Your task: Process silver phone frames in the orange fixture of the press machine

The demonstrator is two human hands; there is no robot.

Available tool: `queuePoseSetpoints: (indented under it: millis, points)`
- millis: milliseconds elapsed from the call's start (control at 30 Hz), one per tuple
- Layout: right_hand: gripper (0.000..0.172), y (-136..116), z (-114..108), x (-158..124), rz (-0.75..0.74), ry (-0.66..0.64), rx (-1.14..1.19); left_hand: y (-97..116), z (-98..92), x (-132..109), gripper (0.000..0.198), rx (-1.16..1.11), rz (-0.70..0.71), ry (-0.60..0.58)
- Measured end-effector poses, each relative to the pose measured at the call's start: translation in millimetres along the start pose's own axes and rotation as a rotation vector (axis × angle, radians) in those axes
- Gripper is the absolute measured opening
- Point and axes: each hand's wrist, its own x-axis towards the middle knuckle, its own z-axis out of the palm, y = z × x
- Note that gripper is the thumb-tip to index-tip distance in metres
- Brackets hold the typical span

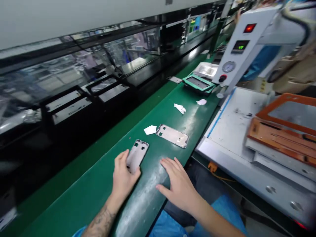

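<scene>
My left hand [124, 174] is closed around the lower end of a silver phone frame [138, 152], thumb on one long edge and fingers on the other. The frame has small square cutouts near its far end. My right hand [176, 182] holds nothing; its fingers are stretched out with the thumb apart, over the near edge of the green bench [145, 200]. A second phone frame [172, 135] lies flat on the bench beyond my right hand. Touching or very close to its left end is a white paper scrap [150, 130].
More paper scraps [180, 108] lie farther along the bench, before a green-rimmed fixture [198, 83]. At right stands a press machine [233, 56] with a lit display, its white base [227, 121] bearing an orange fixture [281, 138]. Black trays [69, 105] line the left side.
</scene>
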Motion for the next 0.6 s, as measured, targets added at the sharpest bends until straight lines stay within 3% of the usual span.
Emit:
queuePoseSetpoints:
  millis: [133, 267, 367, 500, 600]
  points:
    - [0.103, -27, 21, 8, -0.004, -0.136, -0.166, 14, -4.2, -21, 0.057, -0.308, -0.183, -0.072]
    - [0.116, -38, 31, 19, 0.035, -0.154, -0.272, 7, 0.7, -6, 0.044, -0.655, -0.364, 0.047]
    - [0.100, -44, 39, 22, 0.026, -0.098, -0.349, -3, -3.1, 11, 0.039, -0.738, -0.492, 0.255]
    - [0.076, -44, 45, 24, -0.090, -0.082, -0.353, -19, -17.5, 34, 0.031, -0.749, -0.559, 0.507]
    - [0.067, -23, 15, 20, -0.136, -0.029, -0.325, -42, -16.5, 43, 0.035, -0.811, -0.661, 0.508]
